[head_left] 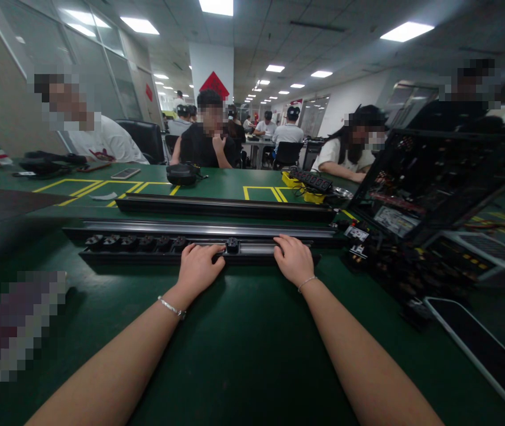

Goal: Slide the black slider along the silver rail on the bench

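Green tabletop with yellow marked boxes, seen from the wearer's head; items listed in descending size

Open black chassis at 3 o'clock, tilted, with wiring and boards inside — small black parts lie heaped against its near edge

Long black rail lying crosswise at centre, about 12 o'clock of both forearms; a row of black socket modules fills its left portion, and one further module sits alone between the two hands. A bare metal rail lies just behind it, and a second black rail behind that

Flat dark panel with a pale rim at 4 o'clock, near the tabletop edge

Left hand — palm down, fingers curled over the near edge of the long black rail, touching it just left of the lone module; a thin bracelet circles the wrist

Right hand — palm down, fingers bent and close together, pressing on the same rail at 1 o'clock of the lone module

Black pouch and phone at 11 o'clock, far side; seated persons beyond
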### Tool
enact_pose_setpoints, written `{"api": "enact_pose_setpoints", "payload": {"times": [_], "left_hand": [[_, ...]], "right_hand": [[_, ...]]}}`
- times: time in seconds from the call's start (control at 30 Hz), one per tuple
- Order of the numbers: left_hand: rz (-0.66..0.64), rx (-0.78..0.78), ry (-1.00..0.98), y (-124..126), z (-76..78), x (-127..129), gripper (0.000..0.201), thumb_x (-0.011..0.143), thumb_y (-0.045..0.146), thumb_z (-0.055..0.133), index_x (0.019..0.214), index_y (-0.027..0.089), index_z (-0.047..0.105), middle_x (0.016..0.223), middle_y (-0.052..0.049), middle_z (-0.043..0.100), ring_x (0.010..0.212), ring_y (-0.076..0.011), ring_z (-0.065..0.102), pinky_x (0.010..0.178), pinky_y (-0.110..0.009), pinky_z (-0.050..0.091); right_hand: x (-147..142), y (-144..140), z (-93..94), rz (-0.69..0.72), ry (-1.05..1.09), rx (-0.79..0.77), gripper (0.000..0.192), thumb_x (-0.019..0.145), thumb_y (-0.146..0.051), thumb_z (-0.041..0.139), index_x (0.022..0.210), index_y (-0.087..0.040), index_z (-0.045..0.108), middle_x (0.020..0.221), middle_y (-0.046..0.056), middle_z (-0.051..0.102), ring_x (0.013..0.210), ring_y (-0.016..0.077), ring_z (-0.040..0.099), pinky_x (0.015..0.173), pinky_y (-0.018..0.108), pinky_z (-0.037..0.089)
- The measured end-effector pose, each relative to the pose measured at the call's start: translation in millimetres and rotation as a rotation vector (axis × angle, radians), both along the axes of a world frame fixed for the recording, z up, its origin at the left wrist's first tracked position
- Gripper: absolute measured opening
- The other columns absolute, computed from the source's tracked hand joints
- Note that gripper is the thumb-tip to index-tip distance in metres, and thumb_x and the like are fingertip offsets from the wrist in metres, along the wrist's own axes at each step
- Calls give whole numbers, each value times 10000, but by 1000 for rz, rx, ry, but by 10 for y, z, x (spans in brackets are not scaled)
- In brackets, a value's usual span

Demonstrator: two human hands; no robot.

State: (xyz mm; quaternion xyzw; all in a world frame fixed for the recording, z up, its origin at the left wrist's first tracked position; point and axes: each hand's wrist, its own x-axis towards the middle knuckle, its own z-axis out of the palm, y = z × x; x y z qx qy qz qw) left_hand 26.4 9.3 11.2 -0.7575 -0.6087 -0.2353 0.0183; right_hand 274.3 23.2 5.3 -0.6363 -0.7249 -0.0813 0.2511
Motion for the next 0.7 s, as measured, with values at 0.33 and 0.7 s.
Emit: {"api": "enact_pose_setpoints", "payload": {"times": [0.33, 0.7], "left_hand": [[-12, 6, 38, 1, -11, 2, 339, 815, 367, 406, 1079, 326, 616, 966, 10, 700, 964, -208, 586, 1001, -436, 245], [-13, 21, 47, -7, -12, 4, 345, 816, 355, 411, 1094, 343, 614, 947, 5, 695, 951, -206, 576, 997, -432, 248]], "right_hand": [[-261, -137, 92, 216, -40, 7, 392, 855, -219, 378, 1200, -192, 562, 1121, 74, 622, 1048, 190, 507, 919, 322, 338], [-540, -244, 119, 260, -234, -191, 490, 814, -218, 436, 1286, -349, 463, 998, 33, 605, 966, 196, 498, 893, 338, 280]]}}
